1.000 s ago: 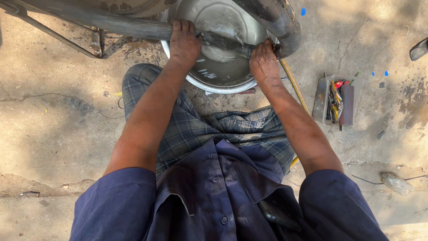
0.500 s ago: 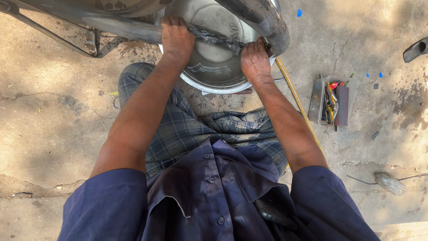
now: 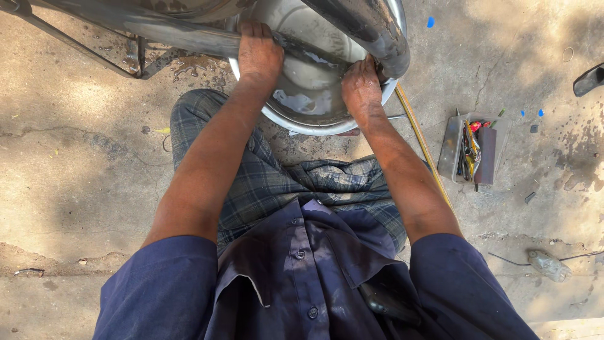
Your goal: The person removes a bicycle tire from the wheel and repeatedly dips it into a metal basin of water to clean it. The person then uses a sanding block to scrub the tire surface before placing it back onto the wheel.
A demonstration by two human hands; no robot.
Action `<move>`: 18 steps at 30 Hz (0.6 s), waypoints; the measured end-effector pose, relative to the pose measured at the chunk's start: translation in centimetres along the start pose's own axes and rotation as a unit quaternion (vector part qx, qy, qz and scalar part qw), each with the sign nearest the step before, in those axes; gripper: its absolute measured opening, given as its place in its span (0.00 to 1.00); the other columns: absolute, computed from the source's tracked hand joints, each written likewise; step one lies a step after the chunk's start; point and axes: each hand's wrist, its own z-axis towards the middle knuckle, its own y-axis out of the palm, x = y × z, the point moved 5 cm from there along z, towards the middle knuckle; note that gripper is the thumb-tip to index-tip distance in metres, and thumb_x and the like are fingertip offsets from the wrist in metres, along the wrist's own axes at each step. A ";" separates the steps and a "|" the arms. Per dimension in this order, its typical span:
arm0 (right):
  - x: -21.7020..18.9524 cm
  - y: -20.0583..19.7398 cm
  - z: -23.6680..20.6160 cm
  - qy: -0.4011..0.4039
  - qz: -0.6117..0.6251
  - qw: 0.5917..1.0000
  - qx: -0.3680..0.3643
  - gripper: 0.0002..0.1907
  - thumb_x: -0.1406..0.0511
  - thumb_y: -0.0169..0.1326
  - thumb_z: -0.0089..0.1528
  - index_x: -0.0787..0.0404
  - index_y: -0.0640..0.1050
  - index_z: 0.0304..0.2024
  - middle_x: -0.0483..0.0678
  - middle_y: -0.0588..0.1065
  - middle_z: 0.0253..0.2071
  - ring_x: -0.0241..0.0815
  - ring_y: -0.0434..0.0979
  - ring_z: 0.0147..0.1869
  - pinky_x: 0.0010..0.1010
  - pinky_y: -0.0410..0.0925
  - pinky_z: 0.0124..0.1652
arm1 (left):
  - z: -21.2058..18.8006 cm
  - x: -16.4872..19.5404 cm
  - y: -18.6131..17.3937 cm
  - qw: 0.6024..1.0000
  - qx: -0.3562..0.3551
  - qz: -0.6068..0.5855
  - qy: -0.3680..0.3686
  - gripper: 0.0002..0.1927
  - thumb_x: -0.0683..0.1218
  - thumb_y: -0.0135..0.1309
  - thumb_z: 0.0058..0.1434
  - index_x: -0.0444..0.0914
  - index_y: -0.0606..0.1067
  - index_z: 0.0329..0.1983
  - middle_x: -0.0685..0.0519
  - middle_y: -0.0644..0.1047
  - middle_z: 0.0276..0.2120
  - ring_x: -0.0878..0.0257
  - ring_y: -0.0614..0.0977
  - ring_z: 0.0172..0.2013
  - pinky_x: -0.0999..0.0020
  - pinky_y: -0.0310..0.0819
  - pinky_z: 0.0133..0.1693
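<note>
A round metal basin (image 3: 314, 116) with a little water stands on the ground in front of my knees. A dark rubber tube (image 3: 362, 22) lies across it and curves over its right rim. My left hand (image 3: 258, 53) grips the tube at the basin's left side, fingers curled over it. My right hand (image 3: 360, 85) holds the same tube near the right rim, just under the thick bend. Parts of both sets of fingertips are hidden behind the tube. I am squatting, in checked trousers (image 3: 270, 182).
A metal frame (image 3: 135, 56) stands at the upper left on wet concrete. A small open tool tray (image 3: 469, 148) with several tools lies to the right, beside a long yellow stick (image 3: 421, 141). A crushed plastic bottle (image 3: 548, 264) lies at the lower right.
Both hands have shifted along the tube over the basin, the left one further up and over it. The view has drifted slightly, bringing the basin closer to the top edge.
</note>
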 end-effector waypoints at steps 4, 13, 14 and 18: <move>0.0 -0.2 -0.2 -0.004 0.000 1.000 -0.013 0.17 0.61 0.50 0.64 0.67 0.83 0.43 0.59 0.77 0.42 0.55 0.74 0.57 0.48 0.52 0.71 | -0.2 -0.1 -0.1 0.998 -0.044 0.035 0.018 0.18 0.54 0.55 0.61 0.43 0.85 0.48 0.43 0.77 0.53 0.48 0.71 0.59 0.47 0.55 0.60; 0.0 0.1 -0.1 -0.011 -0.005 1.000 -0.009 0.17 0.61 0.50 0.64 0.67 0.82 0.45 0.58 0.76 0.42 0.54 0.74 0.56 0.48 0.53 0.70 | -0.2 -0.2 -0.6 0.999 -0.025 0.026 0.009 0.17 0.54 0.55 0.60 0.44 0.84 0.47 0.43 0.76 0.52 0.47 0.71 0.58 0.47 0.55 0.58; 0.0 0.1 -0.1 -0.015 -0.006 1.000 -0.012 0.18 0.61 0.50 0.64 0.68 0.82 0.45 0.58 0.76 0.41 0.53 0.74 0.56 0.48 0.53 0.70 | -0.2 -0.2 -0.5 0.999 -0.018 0.025 0.011 0.18 0.54 0.54 0.59 0.45 0.84 0.47 0.43 0.76 0.52 0.47 0.71 0.58 0.47 0.54 0.57; 0.0 0.2 -0.2 -0.005 0.002 1.000 -0.003 0.16 0.62 0.50 0.64 0.67 0.82 0.44 0.57 0.76 0.41 0.53 0.74 0.57 0.48 0.53 0.70 | -0.1 -0.2 -0.2 1.000 -0.012 0.021 0.001 0.17 0.52 0.53 0.62 0.43 0.85 0.48 0.44 0.77 0.51 0.48 0.72 0.57 0.47 0.56 0.56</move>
